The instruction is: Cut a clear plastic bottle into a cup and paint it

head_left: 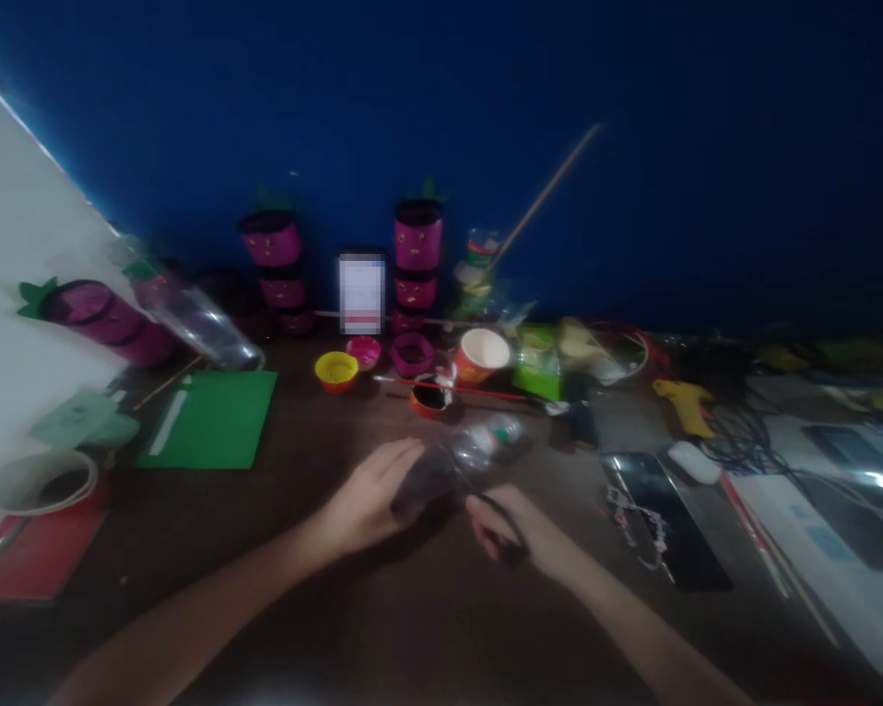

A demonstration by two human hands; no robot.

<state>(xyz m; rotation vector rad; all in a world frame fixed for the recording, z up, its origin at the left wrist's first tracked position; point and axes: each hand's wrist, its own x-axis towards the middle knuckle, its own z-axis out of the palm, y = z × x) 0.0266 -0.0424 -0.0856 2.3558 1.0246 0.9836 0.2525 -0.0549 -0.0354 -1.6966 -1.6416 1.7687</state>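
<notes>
Over the dark table, my left hand (375,495) is wrapped round the base end of a clear plastic bottle (475,443), which lies on its side with its neck to the right. My right hand (534,534) grips a pair of scissors (513,520) by the dark handles. The blades reach up to the middle of the bottle; blur hides whether they have cut into it. Just behind the bottle are a small cup of dark paint (431,394) and a paintbrush with a red handle (478,390).
Purple stacked containers with faces (418,245) stand by the blue wall. A paper cup (484,355), a yellow cup (337,371) and a green sheet (217,422) lie around. On the right are a black phone (666,520), a yellow glue gun (686,407) and cables.
</notes>
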